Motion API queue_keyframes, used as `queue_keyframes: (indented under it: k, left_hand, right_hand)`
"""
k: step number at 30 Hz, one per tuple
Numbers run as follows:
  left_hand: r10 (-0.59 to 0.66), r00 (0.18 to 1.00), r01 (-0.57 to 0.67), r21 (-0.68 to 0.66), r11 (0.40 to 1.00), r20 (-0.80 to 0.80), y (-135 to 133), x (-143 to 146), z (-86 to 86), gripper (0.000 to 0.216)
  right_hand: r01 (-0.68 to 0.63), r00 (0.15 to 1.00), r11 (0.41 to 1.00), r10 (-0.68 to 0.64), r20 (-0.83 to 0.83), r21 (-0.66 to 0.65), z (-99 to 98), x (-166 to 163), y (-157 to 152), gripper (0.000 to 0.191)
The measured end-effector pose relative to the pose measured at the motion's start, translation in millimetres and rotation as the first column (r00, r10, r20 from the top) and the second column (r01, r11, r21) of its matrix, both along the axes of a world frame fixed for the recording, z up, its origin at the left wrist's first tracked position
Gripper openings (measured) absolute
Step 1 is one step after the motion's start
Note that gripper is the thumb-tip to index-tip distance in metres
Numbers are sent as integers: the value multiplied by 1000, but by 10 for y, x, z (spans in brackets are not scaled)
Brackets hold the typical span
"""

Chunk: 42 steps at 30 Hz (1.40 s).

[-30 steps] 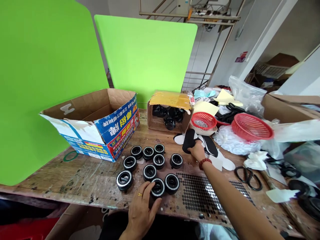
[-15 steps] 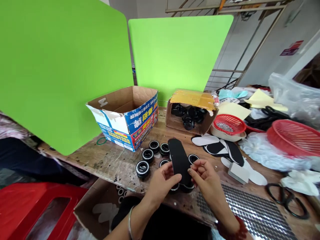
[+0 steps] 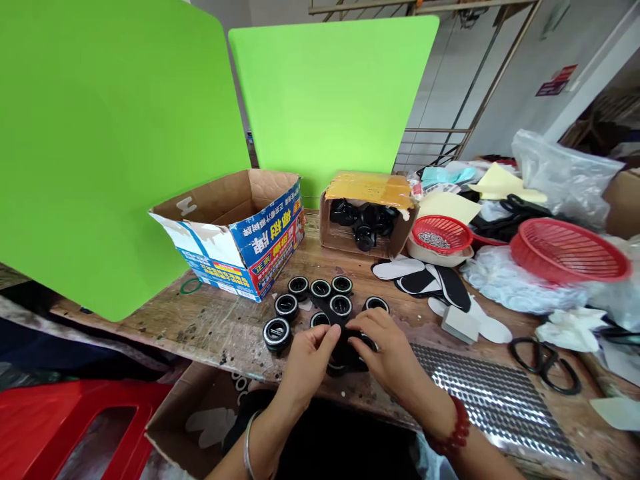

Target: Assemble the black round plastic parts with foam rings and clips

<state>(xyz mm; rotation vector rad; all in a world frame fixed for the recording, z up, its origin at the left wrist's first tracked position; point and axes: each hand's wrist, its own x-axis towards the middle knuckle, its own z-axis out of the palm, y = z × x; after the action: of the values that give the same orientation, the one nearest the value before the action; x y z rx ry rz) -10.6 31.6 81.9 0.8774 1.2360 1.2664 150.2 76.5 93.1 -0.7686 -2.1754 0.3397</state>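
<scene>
Close to the table's front edge, both my hands are closed on a black insole-shaped piece (image 3: 345,350). My left hand (image 3: 309,360) pinches its left side between thumb and fingers, and my right hand (image 3: 387,343) has its fingertips curled on the right side. The fingers cover much of the piece, which lies low over the round parts. Several black round parts with pale rims, such as this front-left one (image 3: 277,333), stand around and beneath it. Some are partly hidden by my hands.
A blue printed carton (image 3: 240,233) stands at the left; a smaller box (image 3: 325,230) holds black round parts. Rightward lie black and white insole shapes (image 3: 453,290), a white block (image 3: 460,325), red baskets (image 3: 570,250), black scissors (image 3: 545,363) and a silver patterned sheet (image 3: 495,400).
The black insole-shaped piece was raised and tilted upright; now it is lower and flatter, with my hands nearer each other. The view has shifted slightly right.
</scene>
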Motion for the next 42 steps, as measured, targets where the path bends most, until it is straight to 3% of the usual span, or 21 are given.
queue_keyframes:
  k: [3,6,10,15,19,23,25,28,30,33,38,42]
  left_hand:
    - [46,997,-42,-60,997,64,31,37,31,55]
    - [71,980,-43,-155,987,184,54,79,102,59]
    - [65,954,5,-232,973,294,52,102,145,57]
    - [36,969,11,-187,982,244,92,66,36,52]
    - [99,986,-86,-96,992,132,168,50,-90,51]
    - [80,994,-79,-27,997,69,175,83,-107,43]
    - [33,998,-34,30,999,57,150,91,-82,39]
    - [-15,1000,14,94,995,4,108,72,-58,35]
    - [-38,998,43,106,993,-52,81,52,-51,34]
    - [-94,982,115,126,985,-166,38,37,-18,32]
    - [-129,930,200,179,963,-343,-44,25,117,29]
    - [-164,891,239,131,962,-424,-88,-31,119,26]
  right_hand:
    - [53,998,982,-55,5,184,4,-33,-85,18]
    - [75,993,925,-102,55,372,-23,-27,-152,17]
    - [83,989,882,-129,67,464,-107,8,-177,15]
    - [156,983,931,-114,-142,331,-28,1,-306,17]
    - [106,944,993,-86,-317,46,176,-105,-584,22]
    - [-1,949,973,-72,-306,-232,176,-258,-697,16]
    - [31,974,975,-79,-211,-218,79,-281,-631,15]
    - [163,979,984,-170,-116,-66,-67,-210,-440,31]
    - [214,971,977,-211,-114,13,-109,-138,-311,23]
    - [153,985,987,-149,-86,38,-84,-78,-193,11]
    - [79,993,997,-81,-84,-23,-23,-74,-131,22]
    - [143,978,952,-178,-112,-269,-33,32,-17,26]
